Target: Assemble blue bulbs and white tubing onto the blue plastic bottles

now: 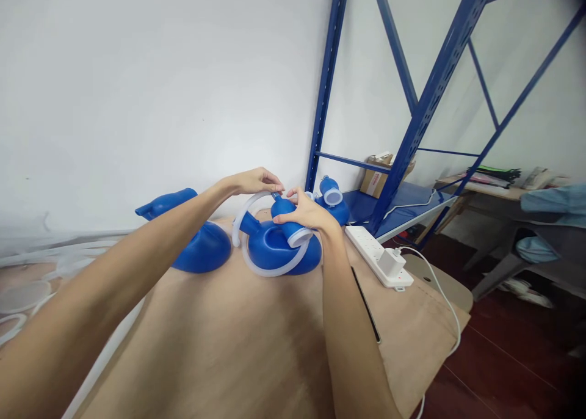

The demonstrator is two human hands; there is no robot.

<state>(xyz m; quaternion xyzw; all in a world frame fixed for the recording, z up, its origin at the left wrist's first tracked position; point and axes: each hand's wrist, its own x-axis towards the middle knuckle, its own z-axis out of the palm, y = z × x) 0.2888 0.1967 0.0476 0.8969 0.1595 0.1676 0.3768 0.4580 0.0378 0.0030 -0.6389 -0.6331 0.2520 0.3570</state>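
Observation:
My right hand (pixel 307 210) is closed around a blue plastic funnel-like piece (pixel 282 206) with a whitish rim ring, its narrow end pointing up and away. At that narrow end, the fingers of my left hand (pixel 260 181) are pinched on the end of a translucent tube (pixel 273 272). The tube loops down in front of a blue urinal bottle (pixel 270 251) lying on the brown-covered table (pixel 238 339). My fingers partly hide the joint between tube and funnel piece.
Another blue bottle (pixel 204 251) lies left, behind my forearm; a third (pixel 339 211) with a ringed funnel top is at the right. A white power strip (pixel 375 254), a thin dark-edged flat object (pixel 365 303) and blue shelving (pixel 412 132) stand right. Clear tubing (pixel 105 358) lies left.

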